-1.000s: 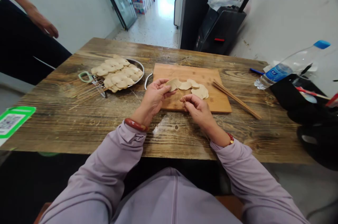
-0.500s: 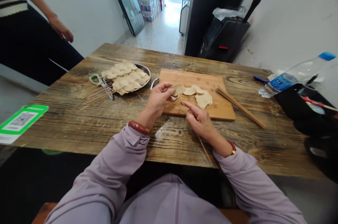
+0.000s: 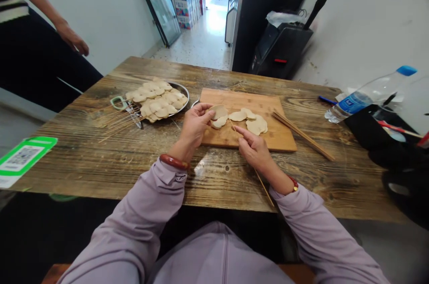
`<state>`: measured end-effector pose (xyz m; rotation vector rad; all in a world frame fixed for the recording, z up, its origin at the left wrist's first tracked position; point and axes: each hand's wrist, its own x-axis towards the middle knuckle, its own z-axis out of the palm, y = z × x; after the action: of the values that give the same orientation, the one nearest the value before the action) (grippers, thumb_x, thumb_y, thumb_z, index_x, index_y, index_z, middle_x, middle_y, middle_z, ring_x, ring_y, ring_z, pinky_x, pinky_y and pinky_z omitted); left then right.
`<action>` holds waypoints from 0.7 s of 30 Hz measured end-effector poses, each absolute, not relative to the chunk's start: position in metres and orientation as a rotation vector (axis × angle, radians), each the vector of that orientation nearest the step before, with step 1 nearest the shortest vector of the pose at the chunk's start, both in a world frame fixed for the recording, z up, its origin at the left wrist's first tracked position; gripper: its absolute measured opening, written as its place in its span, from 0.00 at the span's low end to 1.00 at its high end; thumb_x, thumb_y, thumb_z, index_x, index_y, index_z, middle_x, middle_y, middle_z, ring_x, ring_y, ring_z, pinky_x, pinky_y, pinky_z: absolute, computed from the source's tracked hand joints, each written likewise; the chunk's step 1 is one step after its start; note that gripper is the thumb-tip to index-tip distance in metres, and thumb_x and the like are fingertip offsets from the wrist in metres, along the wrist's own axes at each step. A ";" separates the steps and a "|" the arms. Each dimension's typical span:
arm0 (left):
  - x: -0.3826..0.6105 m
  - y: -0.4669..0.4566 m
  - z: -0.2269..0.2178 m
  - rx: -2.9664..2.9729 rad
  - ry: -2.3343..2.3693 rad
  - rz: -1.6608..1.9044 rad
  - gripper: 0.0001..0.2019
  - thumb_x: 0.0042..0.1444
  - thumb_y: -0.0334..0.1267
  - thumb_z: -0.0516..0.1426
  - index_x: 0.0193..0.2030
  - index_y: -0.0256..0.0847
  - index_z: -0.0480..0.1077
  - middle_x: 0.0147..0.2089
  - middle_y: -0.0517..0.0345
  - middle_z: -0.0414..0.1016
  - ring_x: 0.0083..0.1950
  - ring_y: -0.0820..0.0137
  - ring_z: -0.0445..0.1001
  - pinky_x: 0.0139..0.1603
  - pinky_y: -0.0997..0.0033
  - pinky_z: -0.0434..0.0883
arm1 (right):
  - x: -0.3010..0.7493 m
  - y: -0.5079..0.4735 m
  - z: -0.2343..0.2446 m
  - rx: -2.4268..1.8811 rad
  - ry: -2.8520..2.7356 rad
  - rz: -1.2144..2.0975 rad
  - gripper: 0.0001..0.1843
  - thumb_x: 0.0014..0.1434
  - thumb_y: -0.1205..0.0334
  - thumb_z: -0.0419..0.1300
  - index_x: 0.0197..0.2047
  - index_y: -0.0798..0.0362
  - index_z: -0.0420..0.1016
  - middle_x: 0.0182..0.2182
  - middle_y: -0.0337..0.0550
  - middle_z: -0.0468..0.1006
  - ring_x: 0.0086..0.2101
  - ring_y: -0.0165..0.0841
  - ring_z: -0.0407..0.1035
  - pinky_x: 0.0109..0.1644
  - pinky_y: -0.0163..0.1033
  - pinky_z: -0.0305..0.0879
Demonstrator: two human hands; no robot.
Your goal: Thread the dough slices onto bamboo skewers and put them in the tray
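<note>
Between the thumb and fingers of my left hand [image 3: 196, 125] is a thin, pale beige slice [image 3: 219, 111], above the left part of the wooden cutting board [image 3: 281, 140]. Another slice [image 3: 219, 122] shows just below it; whether my hand touches that one I cannot tell. My right hand [image 3: 254, 144] is closed around a thin wooden skewer [image 3: 263, 183], its tip pointing up towards the held slice but apart from it. More slices [image 3: 256, 125] lie overlapping on the board. Loose skewers [image 3: 303, 135] rest across the board's right edge.
A metal plate [image 3: 185, 93] at the left bears skewered slices [image 3: 157, 98], with green-handled scissors [image 3: 118, 102] beside it. A water bottle [image 3: 368, 92] and a black holder [image 3: 362, 127] stand at the right. Another person's hand [image 3: 72, 38] hangs beyond the table's left side.
My left hand has drawn slightly left with the slice, and the skewer's tip is now apart from it. My right hand has shifted slightly down, still holding the skewer.
</note>
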<state>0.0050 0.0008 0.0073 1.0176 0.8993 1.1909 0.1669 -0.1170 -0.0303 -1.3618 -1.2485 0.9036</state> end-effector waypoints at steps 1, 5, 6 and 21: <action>0.003 0.005 0.007 1.014 0.918 1.223 0.11 0.44 0.28 0.68 0.35 0.36 0.73 0.28 0.62 0.75 0.25 0.79 0.71 0.23 0.81 0.63 | 0.170 -0.114 -0.030 -1.369 -1.215 0.895 0.27 0.59 0.56 0.61 0.61 0.54 0.80 0.18 0.32 0.63 0.19 0.29 0.54 0.24 0.36 0.52; -0.013 0.025 0.004 0.955 1.012 1.412 0.10 0.48 0.29 0.66 0.36 0.40 0.71 0.30 0.63 0.75 0.26 0.79 0.71 0.24 0.81 0.61 | 0.190 -0.101 -0.029 -1.329 -1.023 0.903 0.32 0.59 0.50 0.63 0.63 0.56 0.77 0.17 0.29 0.62 0.19 0.28 0.54 0.24 0.35 0.52; -0.017 0.031 0.003 0.932 1.025 1.452 0.10 0.49 0.31 0.67 0.36 0.41 0.71 0.30 0.64 0.75 0.26 0.79 0.70 0.23 0.81 0.61 | 0.196 -0.098 -0.029 -1.319 -0.982 0.893 0.34 0.58 0.49 0.63 0.64 0.57 0.76 0.17 0.29 0.62 0.19 0.28 0.55 0.24 0.35 0.52; -0.009 0.022 0.008 0.908 0.943 1.338 0.10 0.46 0.29 0.64 0.36 0.39 0.71 0.29 0.65 0.74 0.25 0.79 0.70 0.23 0.82 0.61 | 0.201 -0.067 -0.002 -1.350 -0.921 0.920 0.39 0.57 0.50 0.65 0.67 0.63 0.70 0.14 0.24 0.60 0.16 0.25 0.50 0.22 0.33 0.44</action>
<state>-0.0088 0.0217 0.0085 0.9082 0.9435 1.3378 0.2010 -0.0667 -0.0020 -1.3497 -0.9207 0.9196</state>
